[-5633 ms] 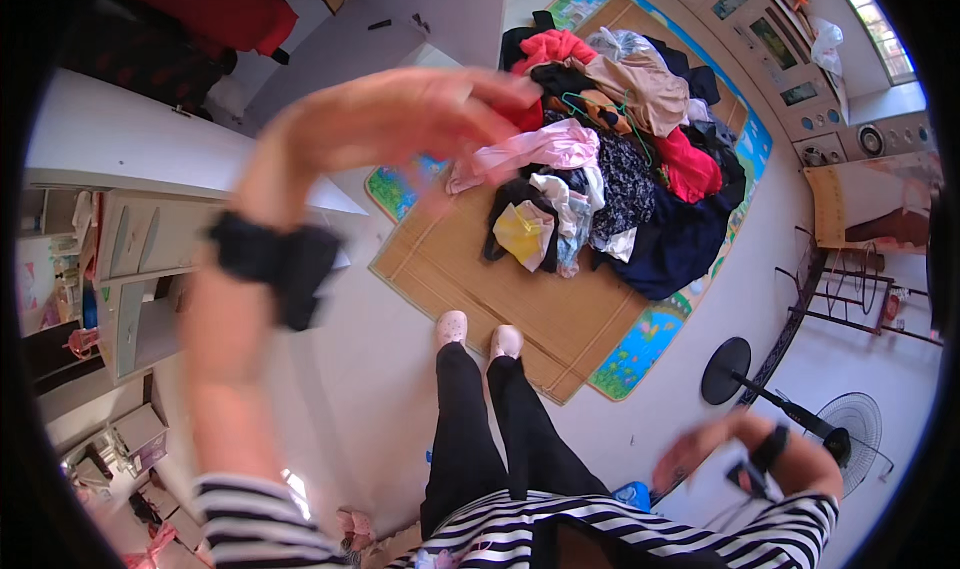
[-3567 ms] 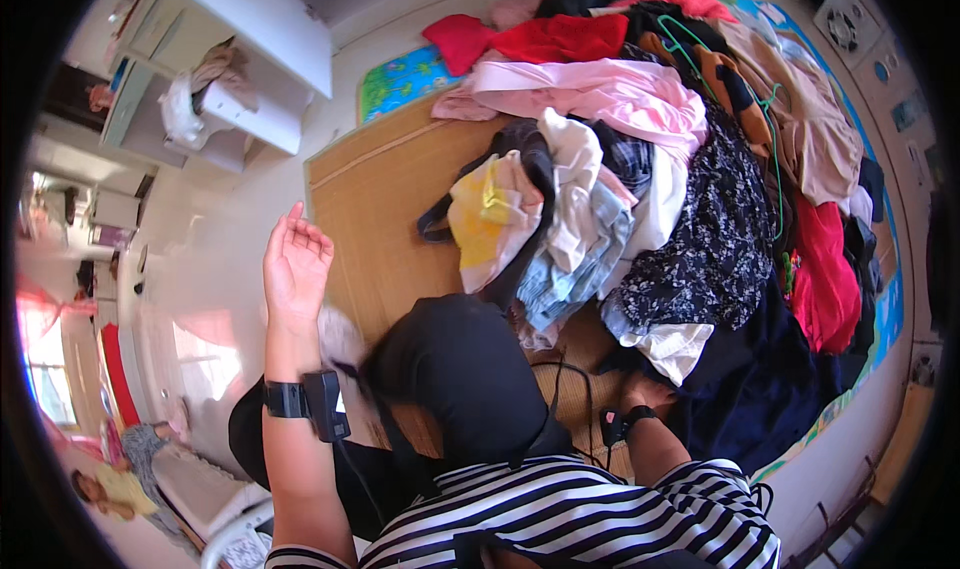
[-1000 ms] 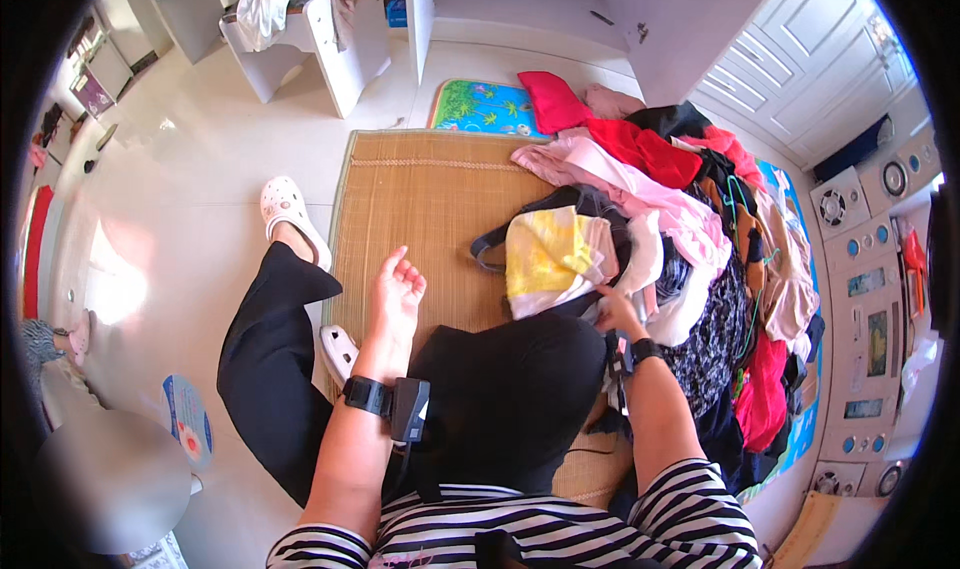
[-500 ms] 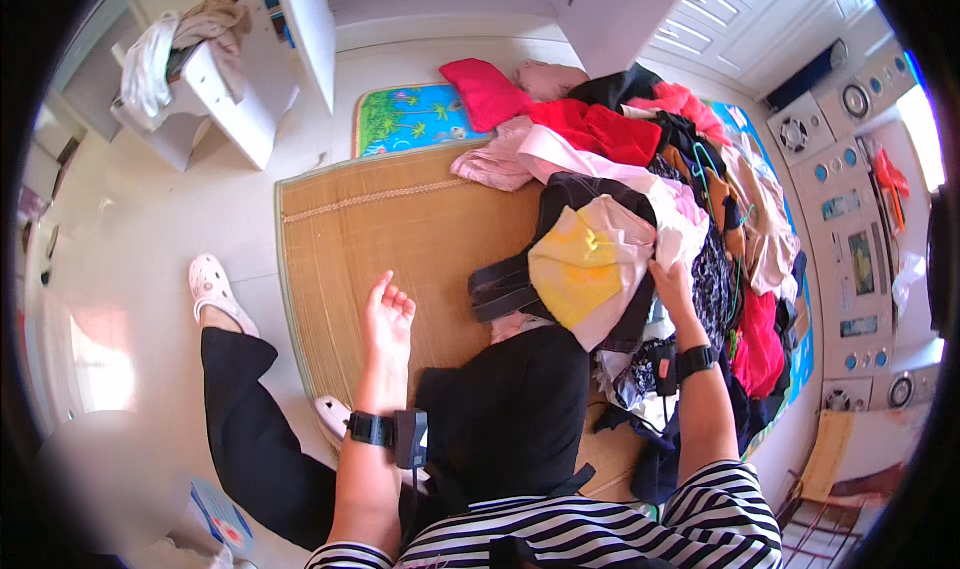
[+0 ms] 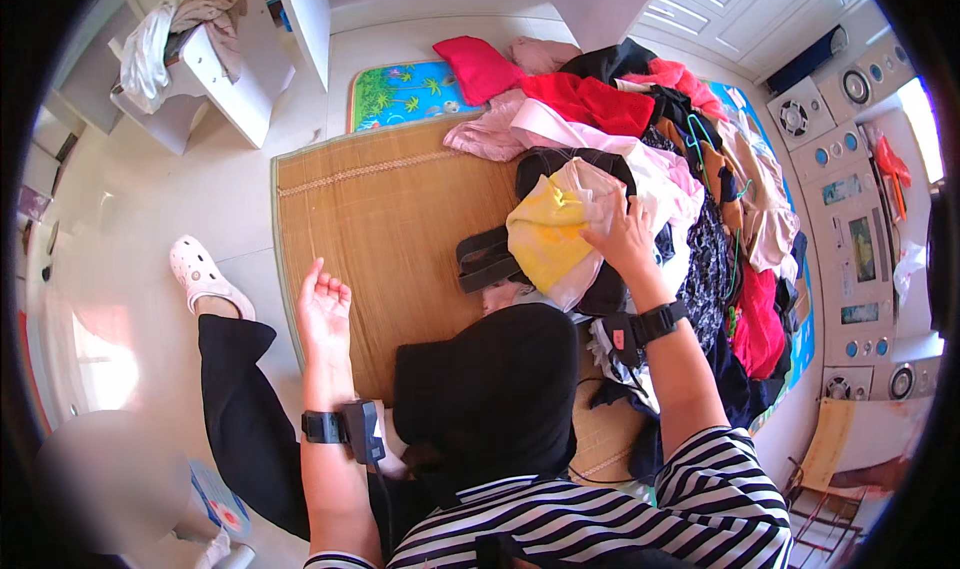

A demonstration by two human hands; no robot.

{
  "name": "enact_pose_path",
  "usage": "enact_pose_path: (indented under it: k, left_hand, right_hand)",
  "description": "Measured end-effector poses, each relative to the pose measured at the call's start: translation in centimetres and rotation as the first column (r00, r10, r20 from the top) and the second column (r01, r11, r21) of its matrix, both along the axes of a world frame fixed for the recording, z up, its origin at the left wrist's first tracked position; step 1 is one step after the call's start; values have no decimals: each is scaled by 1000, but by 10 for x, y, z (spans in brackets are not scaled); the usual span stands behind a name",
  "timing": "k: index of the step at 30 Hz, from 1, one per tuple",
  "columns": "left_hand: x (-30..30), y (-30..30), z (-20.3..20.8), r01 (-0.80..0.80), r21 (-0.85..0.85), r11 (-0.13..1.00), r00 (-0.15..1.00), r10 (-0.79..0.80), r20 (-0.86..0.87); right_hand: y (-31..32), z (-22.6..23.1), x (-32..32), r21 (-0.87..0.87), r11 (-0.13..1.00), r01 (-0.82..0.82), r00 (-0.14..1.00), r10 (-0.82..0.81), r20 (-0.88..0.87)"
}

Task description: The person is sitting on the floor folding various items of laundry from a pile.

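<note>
A yellow and pale pink folded garment (image 5: 560,231) lies on dark denim clothing (image 5: 487,259), just ahead of my knee. My right hand (image 5: 628,244) rests at the right edge of that garment, thumb and fingers spread over it. Well to the left, my left hand (image 5: 326,314) is raised above the woven mat (image 5: 400,219), palm up, fingers loosely bent and apart, holding nothing. White and light pink cloth (image 5: 670,194) lies just beyond my right hand.
A large heap of clothes, with a red garment (image 5: 590,104) and a green hanger (image 5: 698,139), spreads to the right. A magenta cushion-like item (image 5: 478,69) lies on the blue patterned mat (image 5: 400,94). A white stool (image 5: 235,69) bears cloths. Toy kitchen-like units (image 5: 850,199) line the right.
My right hand has moved left from the white cloth onto the yellow and pink garment, its fingers now spread. My left hand has shifted left, away from the garment.
</note>
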State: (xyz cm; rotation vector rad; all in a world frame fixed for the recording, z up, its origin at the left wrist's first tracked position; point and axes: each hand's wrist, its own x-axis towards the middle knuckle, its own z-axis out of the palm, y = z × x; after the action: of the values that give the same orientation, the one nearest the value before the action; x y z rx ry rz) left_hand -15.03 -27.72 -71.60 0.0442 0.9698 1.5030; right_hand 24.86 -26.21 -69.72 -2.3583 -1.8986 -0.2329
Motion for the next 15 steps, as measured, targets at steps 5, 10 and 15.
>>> enact_pose_path:
  k: [5, 10, 15]
  left_hand:
    - [25, -2, 18, -12, -11, 1000, 1000, 11, -8]
    - [59, 8, 11, -15, -6, 1000, 996, 15, 83]
    - [97, 23, 19, 283, 54, 958, 959, -281, -32]
  right_hand:
    - [2, -19, -2, -44, 999, -27, 999, 28, 30]
    - [-10, -10, -10, -123, 991, -54, 918, 1, -397]
    - [-39, 69, -13, 205, 974, 91, 771, 62, -634]
